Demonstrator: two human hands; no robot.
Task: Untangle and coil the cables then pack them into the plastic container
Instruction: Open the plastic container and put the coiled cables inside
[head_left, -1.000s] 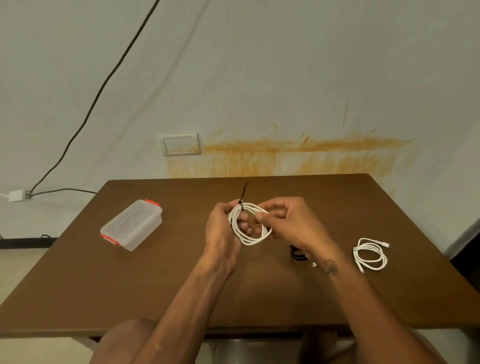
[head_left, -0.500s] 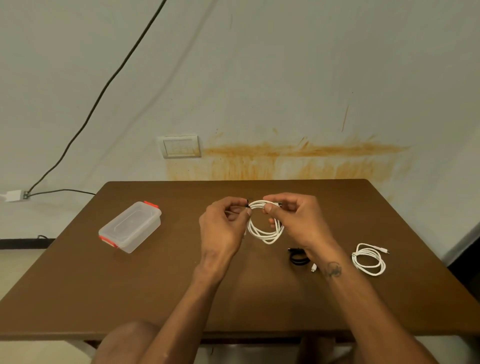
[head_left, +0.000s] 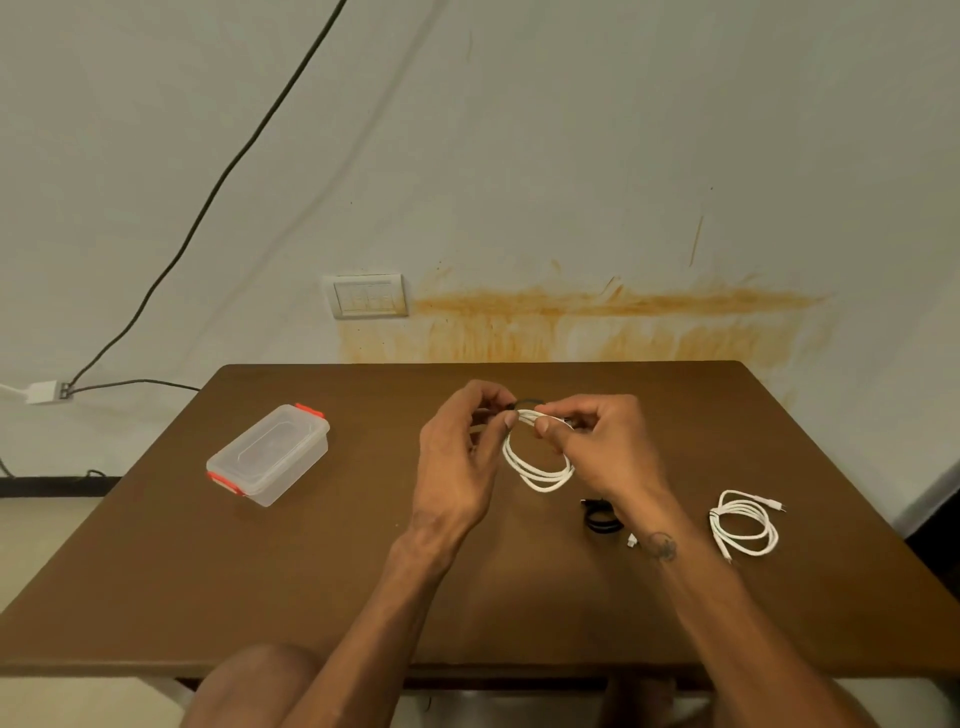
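While the left hand pinches the top of a white coiled cable between thumb and fingertips, the right hand grips the same bundle from the other side, its thumb and forefinger closed on the strands. A thin black tie arcs between the two sets of fingertips at the top of the coil, and the loops hang down below the hands, above the brown table. Just under the right wrist lies a small black coiled cable, partly hidden by the forearm, with a small white connector beside it. Farther right, a second white cable rests on the table, already coiled, with its plug ends sticking out. Well to the left of the hands sits the clear plastic container, its lid on and its red clips at both ends.
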